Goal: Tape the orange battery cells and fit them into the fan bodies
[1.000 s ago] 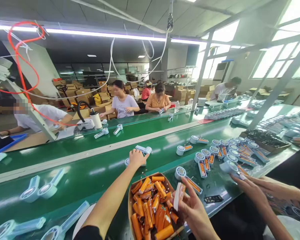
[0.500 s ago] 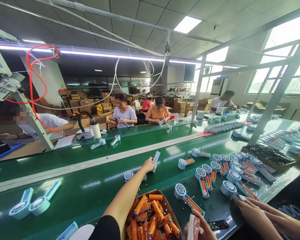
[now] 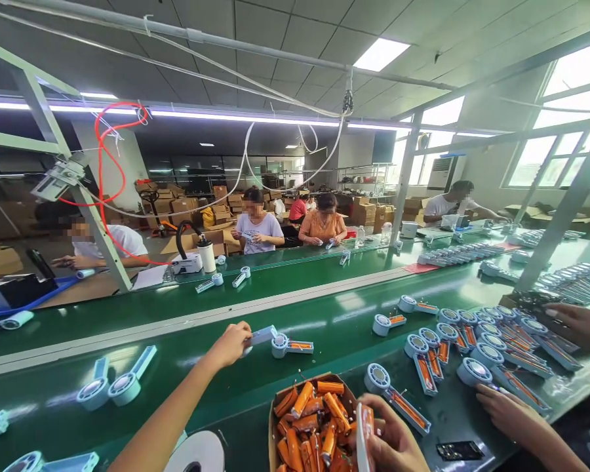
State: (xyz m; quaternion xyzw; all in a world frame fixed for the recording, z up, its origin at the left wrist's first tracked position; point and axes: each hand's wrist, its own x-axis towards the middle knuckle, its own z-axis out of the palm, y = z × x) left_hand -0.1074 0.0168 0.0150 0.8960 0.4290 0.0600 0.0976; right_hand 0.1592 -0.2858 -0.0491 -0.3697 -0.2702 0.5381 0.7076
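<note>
My left hand (image 3: 233, 344) is stretched out over the green belt, its fingers closed on a light blue handheld fan half (image 3: 263, 335) with the handle sticking out to the right. Just beyond it lies a fan half (image 3: 279, 345) with an orange battery in its handle. Low in the view, my right hand (image 3: 391, 439) grips a narrow orange piece with a white edge (image 3: 366, 432); its exact kind is unclear. Beside that hand stands a cardboard box (image 3: 272, 429) full of orange batteries (image 3: 311, 419). Another fan half with a battery (image 3: 406, 406) lies just beyond my right hand.
Many fan halves (image 3: 489, 354) with batteries crowd the right side. A co-worker's hands (image 3: 509, 413) reach in there. A white roll (image 3: 196, 452) sits at front left, and a black flat part (image 3: 459, 451) lies at front right. Several people sit across the belt (image 3: 177, 367).
My left hand has moved left with the fan half, which has tipped from upright to nearly level. The view has shifted left. A co-worker's hand has reached toward the black parts at right.
</note>
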